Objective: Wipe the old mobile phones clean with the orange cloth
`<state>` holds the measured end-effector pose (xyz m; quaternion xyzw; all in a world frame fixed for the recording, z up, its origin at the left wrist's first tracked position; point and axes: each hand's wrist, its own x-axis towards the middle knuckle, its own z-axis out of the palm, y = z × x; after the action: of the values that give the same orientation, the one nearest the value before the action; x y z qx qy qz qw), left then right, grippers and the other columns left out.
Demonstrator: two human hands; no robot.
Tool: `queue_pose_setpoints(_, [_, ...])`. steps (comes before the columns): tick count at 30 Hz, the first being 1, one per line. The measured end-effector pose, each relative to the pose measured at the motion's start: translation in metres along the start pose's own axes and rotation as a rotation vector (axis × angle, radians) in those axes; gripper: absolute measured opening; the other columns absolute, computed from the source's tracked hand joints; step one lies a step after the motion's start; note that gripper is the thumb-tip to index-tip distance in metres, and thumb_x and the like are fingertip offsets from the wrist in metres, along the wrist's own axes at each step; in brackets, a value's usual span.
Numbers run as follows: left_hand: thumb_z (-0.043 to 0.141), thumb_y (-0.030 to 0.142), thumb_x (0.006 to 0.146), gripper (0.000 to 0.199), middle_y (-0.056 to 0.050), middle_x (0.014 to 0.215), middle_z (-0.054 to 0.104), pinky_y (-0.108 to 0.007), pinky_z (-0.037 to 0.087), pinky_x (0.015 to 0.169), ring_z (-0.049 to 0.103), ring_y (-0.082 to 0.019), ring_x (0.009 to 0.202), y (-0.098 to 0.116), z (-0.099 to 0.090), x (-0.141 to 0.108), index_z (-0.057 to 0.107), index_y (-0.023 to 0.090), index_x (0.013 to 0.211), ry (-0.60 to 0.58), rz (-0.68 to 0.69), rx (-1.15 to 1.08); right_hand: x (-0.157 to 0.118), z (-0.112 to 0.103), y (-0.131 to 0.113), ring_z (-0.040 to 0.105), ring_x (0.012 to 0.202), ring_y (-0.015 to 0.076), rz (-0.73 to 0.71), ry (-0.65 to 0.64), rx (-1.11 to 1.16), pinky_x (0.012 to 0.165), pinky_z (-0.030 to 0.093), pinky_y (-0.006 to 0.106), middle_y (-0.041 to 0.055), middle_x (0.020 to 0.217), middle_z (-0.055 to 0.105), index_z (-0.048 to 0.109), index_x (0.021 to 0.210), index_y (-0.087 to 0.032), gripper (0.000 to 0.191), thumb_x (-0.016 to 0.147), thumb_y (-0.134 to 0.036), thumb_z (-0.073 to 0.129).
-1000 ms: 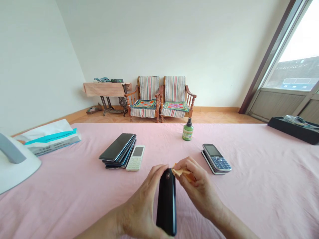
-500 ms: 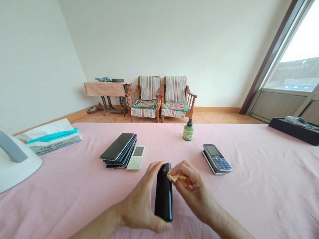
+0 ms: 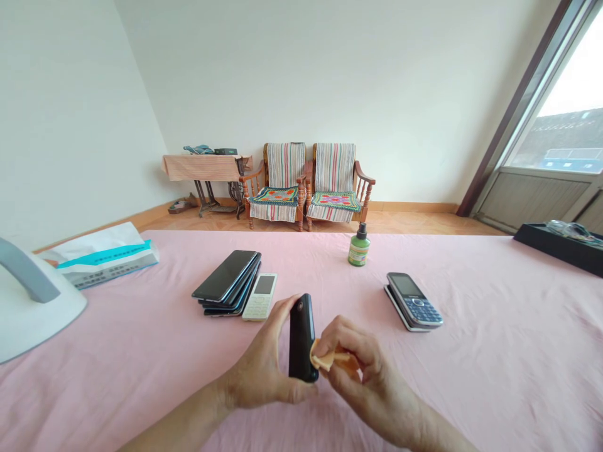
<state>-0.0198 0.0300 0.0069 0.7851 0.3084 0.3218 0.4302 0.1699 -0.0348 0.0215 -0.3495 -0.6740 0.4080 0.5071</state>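
Note:
My left hand (image 3: 264, 364) grips a black mobile phone (image 3: 300, 342) between thumb and fingers at its two ends, its back with the camera lens turned partly toward me. Pinched in my right hand (image 3: 362, 364) is a folded yellow-orange cloth (image 3: 330, 359), which touches the phone's right edge near the lower end. Just beyond my left hand lies a white keypad phone (image 3: 260, 298), beside a stack of dark smartphones (image 3: 226, 276). To the right, a dark keypad phone (image 3: 413, 298) rests on top of another phone.
A green spray bottle (image 3: 358, 248) stands near the far edge of the pink cloth (image 3: 494, 351). At the left are a tissue pack (image 3: 108, 254) and a white-and-grey object (image 3: 38, 301); a black tray (image 3: 556, 248) with cables sits at the right. Two chairs stand beyond.
The phone has tilted and risen slightly in my left hand. My right hand has slid the cloth from near the camera end down the phone's right edge.

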Motion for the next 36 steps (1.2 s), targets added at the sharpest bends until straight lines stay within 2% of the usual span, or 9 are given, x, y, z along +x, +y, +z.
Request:
queue_pose_setpoints(2, [0.084, 0.044, 0.054, 0.110, -0.015, 0.147, 0.025, -0.052, 0.013, 0.113, 0.020, -0.037, 0.137, -0.001, 0.000, 0.001, 0.022, 0.020, 0.141, -0.009, -0.013, -0.046, 0.000, -0.001, -0.002, 0.057, 0.074, 0.0111, 0.016, -0.015, 0.017, 0.063, 0.046, 0.021, 0.0006, 0.086, 0.053, 0.057, 0.084, -0.020, 0.012, 0.083, -0.008, 0.053])
queue_pose_setpoints(8, [0.083, 0.048, 0.053, 0.108, -0.013, 0.146, 0.027, -0.051, 0.015, 0.113, 0.020, -0.039, 0.137, 0.004, 0.001, 0.002, 0.025, 0.020, 0.140, -0.037, -0.015, -0.071, 0.003, -0.003, 0.000, 0.055, 0.073, 0.0112, 0.006, 0.075, -0.068, 0.064, 0.046, 0.022, 0.0003, 0.083, 0.055, 0.059, 0.085, -0.020, 0.013, 0.083, -0.008, 0.053])
queue_pose_setpoints(14, [0.082, 0.043, 0.060, 0.105, -0.017, 0.148, 0.024, -0.053, 0.014, 0.113, 0.019, -0.036, 0.138, 0.003, 0.001, 0.002, 0.021, 0.019, 0.141, 0.037, -0.105, 0.006, 0.000, 0.000, -0.003, 0.056, 0.075, 0.0107, -0.028, 0.013, -0.060, 0.061, 0.045, 0.018, 0.0008, 0.087, 0.055, 0.060, 0.085, -0.020, 0.027, 0.075, 0.002, 0.050])
queue_pose_setpoints(23, [0.081, 0.048, 0.062, 0.104, -0.019, 0.147, 0.027, -0.052, 0.019, 0.112, 0.023, -0.035, 0.138, -0.006, 0.004, 0.005, 0.022, 0.016, 0.140, 0.098, -0.103, -0.030, 0.000, 0.001, 0.001, 0.056, 0.078, 0.0128, -0.064, 0.060, -0.206, 0.063, 0.044, 0.021, 0.0005, 0.087, 0.055, 0.058, 0.088, -0.021, 0.038, 0.067, 0.007, 0.045])
queue_pose_setpoints(26, [0.079, 0.051, 0.063, 0.100, -0.019, 0.145, 0.031, -0.052, 0.020, 0.112, 0.025, -0.037, 0.136, -0.003, 0.006, 0.006, 0.025, 0.015, 0.138, 0.135, -0.112, -0.006, 0.000, 0.005, 0.004, 0.056, 0.079, 0.0130, -0.082, 0.133, -0.229, 0.066, 0.044, 0.023, 0.0001, 0.086, 0.055, 0.058, 0.089, -0.022, 0.037, 0.069, 0.007, 0.044])
queue_pose_setpoints(31, [0.075, 0.053, 0.067, 0.096, -0.018, 0.143, 0.033, -0.052, 0.023, 0.111, 0.027, -0.037, 0.135, 0.005, 0.009, 0.008, 0.023, 0.016, 0.139, 0.181, -0.145, 0.087, 0.002, 0.007, 0.005, 0.057, 0.076, 0.0130, -0.050, 0.198, -0.192, 0.066, 0.044, 0.023, 0.0010, 0.085, 0.058, 0.059, 0.091, -0.021, 0.024, 0.079, -0.002, 0.049])
queue_pose_setpoints(34, [0.074, 0.055, 0.066, 0.098, -0.019, 0.142, 0.033, -0.054, 0.023, 0.109, 0.027, -0.038, 0.134, 0.006, 0.011, 0.008, 0.024, 0.015, 0.140, 0.217, -0.172, 0.204, 0.003, 0.008, 0.006, 0.057, 0.073, 0.0132, 0.028, 0.228, -0.156, 0.064, 0.044, 0.022, 0.0014, 0.081, 0.057, 0.060, 0.087, -0.019, 0.009, 0.085, -0.016, 0.052])
queue_pose_setpoints(36, [0.075, 0.055, 0.064, 0.100, -0.019, 0.139, 0.036, -0.055, 0.025, 0.109, 0.029, -0.038, 0.133, 0.004, 0.012, 0.008, 0.025, 0.014, 0.140, 0.224, -0.167, 0.297, 0.003, 0.009, 0.011, 0.056, 0.069, 0.0133, 0.116, 0.272, -0.136, 0.061, 0.043, 0.022, 0.0011, 0.076, 0.057, 0.060, 0.083, -0.018, 0.010, 0.086, -0.024, 0.053])
